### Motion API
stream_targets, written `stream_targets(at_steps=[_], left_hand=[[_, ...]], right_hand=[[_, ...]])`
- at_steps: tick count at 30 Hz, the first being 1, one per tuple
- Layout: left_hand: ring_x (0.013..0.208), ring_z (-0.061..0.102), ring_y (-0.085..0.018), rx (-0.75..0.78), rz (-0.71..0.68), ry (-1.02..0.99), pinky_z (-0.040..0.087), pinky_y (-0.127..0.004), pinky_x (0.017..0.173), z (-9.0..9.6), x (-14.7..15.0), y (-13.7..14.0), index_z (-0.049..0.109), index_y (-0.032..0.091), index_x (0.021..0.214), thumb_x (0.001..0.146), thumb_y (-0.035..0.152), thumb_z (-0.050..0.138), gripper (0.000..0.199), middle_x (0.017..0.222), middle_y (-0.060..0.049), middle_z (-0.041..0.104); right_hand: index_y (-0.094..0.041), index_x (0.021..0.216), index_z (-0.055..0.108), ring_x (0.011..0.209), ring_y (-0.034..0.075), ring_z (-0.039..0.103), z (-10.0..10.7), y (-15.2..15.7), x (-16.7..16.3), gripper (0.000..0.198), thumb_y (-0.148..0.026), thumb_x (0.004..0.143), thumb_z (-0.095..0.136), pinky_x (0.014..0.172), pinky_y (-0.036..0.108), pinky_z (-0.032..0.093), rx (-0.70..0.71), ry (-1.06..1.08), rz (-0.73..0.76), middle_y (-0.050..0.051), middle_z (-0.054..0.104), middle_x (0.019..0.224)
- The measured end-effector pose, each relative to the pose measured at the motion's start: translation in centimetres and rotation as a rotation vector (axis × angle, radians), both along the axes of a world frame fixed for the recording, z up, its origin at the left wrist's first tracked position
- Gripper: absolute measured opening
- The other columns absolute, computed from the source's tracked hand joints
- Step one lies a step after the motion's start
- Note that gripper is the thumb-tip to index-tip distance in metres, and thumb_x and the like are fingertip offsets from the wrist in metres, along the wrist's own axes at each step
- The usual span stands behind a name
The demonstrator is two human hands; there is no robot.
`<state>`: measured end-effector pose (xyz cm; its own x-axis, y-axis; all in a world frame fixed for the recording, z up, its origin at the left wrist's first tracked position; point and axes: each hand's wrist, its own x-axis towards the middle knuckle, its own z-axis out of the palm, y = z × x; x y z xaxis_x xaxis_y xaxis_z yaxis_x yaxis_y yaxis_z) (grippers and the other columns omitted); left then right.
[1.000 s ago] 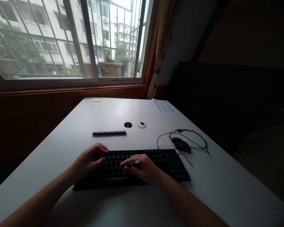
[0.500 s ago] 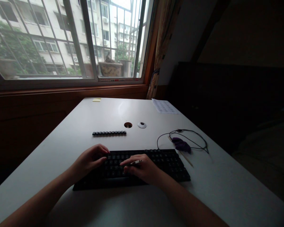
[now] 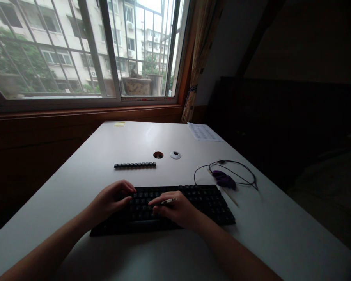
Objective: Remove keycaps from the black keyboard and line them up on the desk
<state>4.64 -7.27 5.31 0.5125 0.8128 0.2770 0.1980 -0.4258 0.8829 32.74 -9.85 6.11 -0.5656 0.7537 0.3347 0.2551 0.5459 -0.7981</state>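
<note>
A black keyboard (image 3: pixel 204 207) lies across the table in front of me. My left hand (image 3: pixel 114 199) is at its left end, fingers curled at the far edge and thumb over the keys, gripping it. Above the middle-left keys is my right hand (image 3: pixel 175 208), its fingers closed round a thin pen-like tool (image 3: pixel 169 201) with a pale, shiny shaft. The tool's exact kind is unclear, and its tip is hidden near my fingers. Behind the keyboard, a row of loose black keycaps (image 3: pixel 135 165) stands in a line.
A black cable (image 3: pixel 245 163) loops at the right, near a purple cloth item (image 3: pixel 224 180) and a thin stick (image 3: pixel 231 197). Farther back are a round table hole (image 3: pixel 158 155), its white cover (image 3: pixel 175 155), a printed sheet (image 3: pixel 204 132) and a yellow note (image 3: pixel 119 124).
My left hand has shifted very slightly, with its fingertips a touch lower at the keyboard's far edge. The right hand and the tool look unmoved.
</note>
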Motion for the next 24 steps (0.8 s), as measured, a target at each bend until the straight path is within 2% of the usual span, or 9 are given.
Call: stream_targets(at_steps=[9,17,24], left_hand=[[0.094,0.064,-0.021,0.006,-0.018,0.026,0.053,-0.034,0.083,0.37,0.17,-0.17,0.061,0.018,0.096,0.091,0.028,0.06,0.012,0.1,-0.008,0.066],[0.098,0.064,-0.021,0.153,-0.01,0.126,0.053,-0.034,0.086,0.85,0.6,-0.51,0.062,0.021,0.101,0.09,0.022,0.059,0.011,0.106,-0.008,0.066],[0.095,0.065,-0.019,0.195,0.006,0.141,0.054,-0.031,0.084,0.73,0.53,-0.6,0.063,0.021,0.102,0.091,0.021,0.06,0.011,0.104,-0.007,0.065]], right_hand=[[-0.022,0.107,0.074,0.071,0.013,0.066,0.16,-0.03,0.01,0.022,-0.032,0.089,0.065,0.066,0.024,0.049,0.007,0.017,0.003,0.004,0.073,0.083],[-0.023,0.109,0.073,0.075,0.014,0.066,0.14,0.04,0.18,0.023,-0.032,0.091,0.062,0.069,0.025,0.05,0.047,0.0,-0.035,0.004,0.072,0.086],[-0.024,0.11,0.071,0.093,0.017,0.062,0.72,-0.38,0.03,0.022,-0.028,0.094,0.057,0.084,0.032,0.051,0.174,0.046,-0.149,0.006,0.067,0.099]])
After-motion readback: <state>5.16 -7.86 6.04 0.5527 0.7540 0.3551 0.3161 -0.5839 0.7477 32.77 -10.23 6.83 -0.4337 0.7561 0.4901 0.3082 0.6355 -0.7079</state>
